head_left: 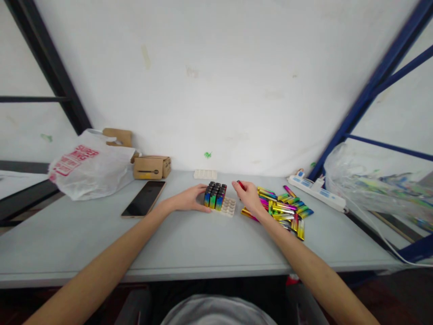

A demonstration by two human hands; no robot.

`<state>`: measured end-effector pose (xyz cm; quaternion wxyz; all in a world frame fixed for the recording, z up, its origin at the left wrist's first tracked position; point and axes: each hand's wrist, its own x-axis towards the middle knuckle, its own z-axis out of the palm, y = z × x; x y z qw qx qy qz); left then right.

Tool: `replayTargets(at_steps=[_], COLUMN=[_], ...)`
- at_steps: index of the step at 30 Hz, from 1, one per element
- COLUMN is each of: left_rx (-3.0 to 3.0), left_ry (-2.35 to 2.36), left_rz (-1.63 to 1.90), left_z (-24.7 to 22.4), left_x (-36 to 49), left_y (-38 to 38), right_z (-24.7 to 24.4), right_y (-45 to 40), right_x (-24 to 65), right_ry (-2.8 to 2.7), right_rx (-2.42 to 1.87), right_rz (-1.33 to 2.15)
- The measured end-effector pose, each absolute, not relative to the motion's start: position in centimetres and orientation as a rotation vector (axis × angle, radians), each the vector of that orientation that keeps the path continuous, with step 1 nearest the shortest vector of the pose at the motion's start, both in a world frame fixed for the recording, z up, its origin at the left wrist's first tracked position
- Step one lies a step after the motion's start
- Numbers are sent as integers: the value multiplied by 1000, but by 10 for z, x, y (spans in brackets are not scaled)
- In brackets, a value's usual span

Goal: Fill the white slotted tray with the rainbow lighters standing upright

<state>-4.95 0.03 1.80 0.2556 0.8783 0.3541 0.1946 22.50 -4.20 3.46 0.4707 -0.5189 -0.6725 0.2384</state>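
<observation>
Where the worktop [209, 250] runs along its middle, a block of upright lighters [215, 198] with black tops and shiny blue, green and yellow bodies stands in a pale tray [231, 208], whose bare sockets show on the right. The left hand [190, 198] curves around the block's left side, its grip spread with thumb at the near corner and fingers at the far one; at this size I cannot tell whether it presses on them. Just right of the block, the right hand [248, 197] has its grip clamped on a red lighter [241, 185], mostly hidden by the fingers. Beyond that wrist lies a loose pile of lighters [287, 210] in gold, pink, green and blue. A second tray [205, 174] lies by the wall [237, 90]. Farther left are a phone [144, 198], a cardboard box [150, 167] and a white plastic bag [98, 171] with red print; at far right, a power strip [318, 191] and a clear bag [375, 189].
</observation>
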Motion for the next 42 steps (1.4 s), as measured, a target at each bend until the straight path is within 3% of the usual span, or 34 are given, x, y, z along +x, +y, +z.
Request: replayTargets(at_steps=[21,26,42], left_rx=[2445,2445,2436], left_ry=[920,935,957], left_rz=[512,493,497], left_z=[18,20,19], left_x=[-51,-51,-50], left_y=[0,-2,-1], right_z=[25,27,33], right_y=[-36,-32,-33], right_x=[234,243,255], right_ry=[-2031,-2108,-2429], right_rx=[-1165,-1343,-1160], right_rz=[180,252,219])
